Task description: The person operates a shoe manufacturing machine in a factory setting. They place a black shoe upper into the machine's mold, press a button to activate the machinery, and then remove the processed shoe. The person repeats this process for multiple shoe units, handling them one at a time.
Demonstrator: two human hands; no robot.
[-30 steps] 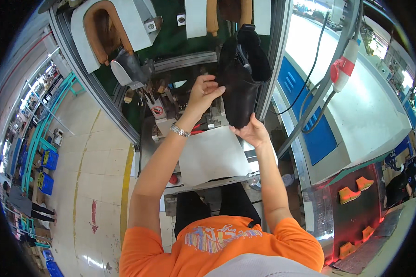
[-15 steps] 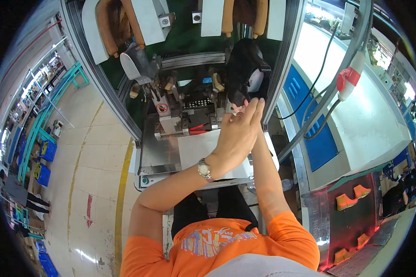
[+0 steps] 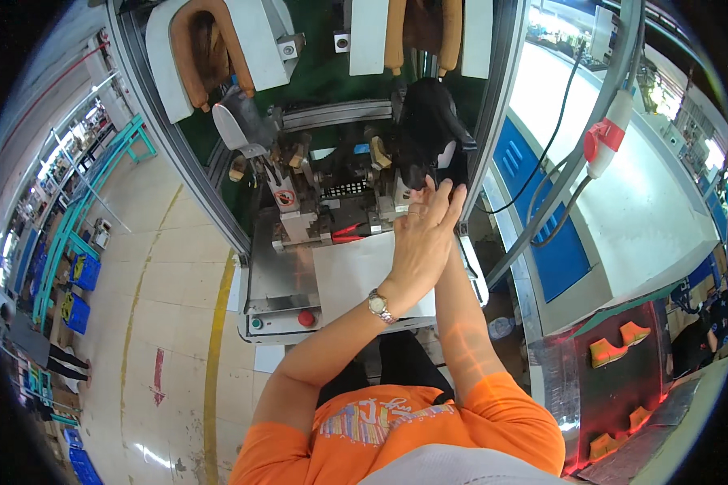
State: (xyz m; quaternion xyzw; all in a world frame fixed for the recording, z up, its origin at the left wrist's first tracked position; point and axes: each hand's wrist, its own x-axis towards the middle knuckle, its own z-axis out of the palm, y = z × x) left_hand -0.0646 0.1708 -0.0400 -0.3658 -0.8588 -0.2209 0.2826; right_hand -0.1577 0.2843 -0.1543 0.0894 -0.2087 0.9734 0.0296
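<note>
A black shoe upper (image 3: 433, 113) sits on the right-hand station of a machine, its lower end toward me. At that lower end my left hand (image 3: 422, 242), with a ring and a wristwatch, has its fingers bent against the upper and appears to grip its edge. My right forearm (image 3: 461, 323) comes up beneath the left hand. The right hand is mostly hidden behind the left one, close to the same edge, so its fingers cannot be made out. To the left stands a bare grey-white shoe form (image 3: 239, 121).
Brown padded clamps (image 3: 198, 48) hang above both stations. A red-handled tool (image 3: 348, 233) lies by the middle fixtures. On the machine's front are a red button (image 3: 306, 318) and a green button (image 3: 256, 323). A red-and-white plug (image 3: 607, 141) hangs at right, above orange shoe pieces (image 3: 607, 352).
My left hand has shifted slightly down and its forearm has swung right, uncovering the red button. The view has shifted a little. Both hands remain at the upper's lower end.
</note>
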